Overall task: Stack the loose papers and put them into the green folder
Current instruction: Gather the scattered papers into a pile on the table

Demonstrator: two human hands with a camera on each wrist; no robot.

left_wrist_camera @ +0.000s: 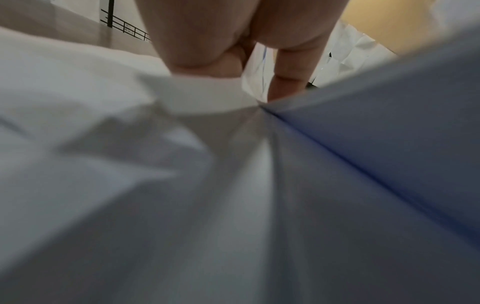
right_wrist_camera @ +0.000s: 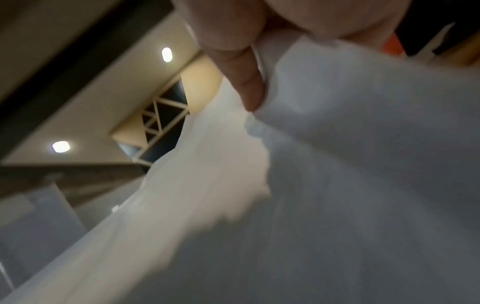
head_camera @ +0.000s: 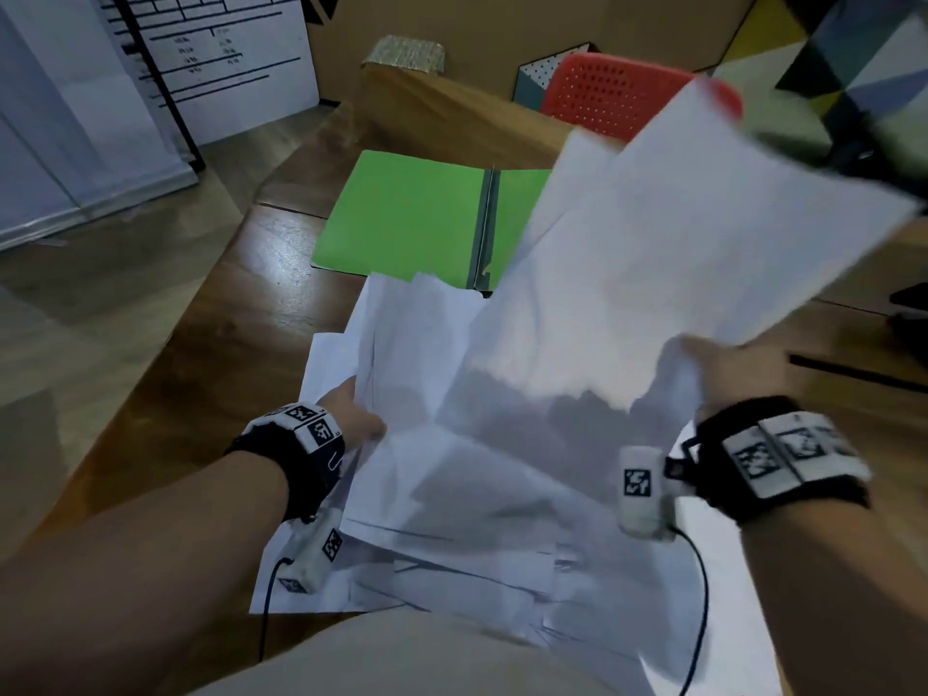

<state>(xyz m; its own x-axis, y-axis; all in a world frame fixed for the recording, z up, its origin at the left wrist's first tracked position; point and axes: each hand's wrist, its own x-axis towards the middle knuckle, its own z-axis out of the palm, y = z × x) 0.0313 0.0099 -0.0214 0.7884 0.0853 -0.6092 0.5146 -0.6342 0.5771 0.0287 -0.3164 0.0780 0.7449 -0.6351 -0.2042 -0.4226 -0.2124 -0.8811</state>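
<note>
White loose papers (head_camera: 452, 494) lie messy just in front of the open green folder (head_camera: 401, 213). The right hand (head_camera: 723, 369) pinches some sheets up over the folder, and the left hand (head_camera: 359, 419) grips others. Held sheets look uneven, so some could slip out.

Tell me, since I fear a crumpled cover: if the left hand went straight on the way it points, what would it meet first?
Probably more loose papers, since the left hand already grips sheets at their edge. The green folder lies open beyond them; depth is unclear.
</note>
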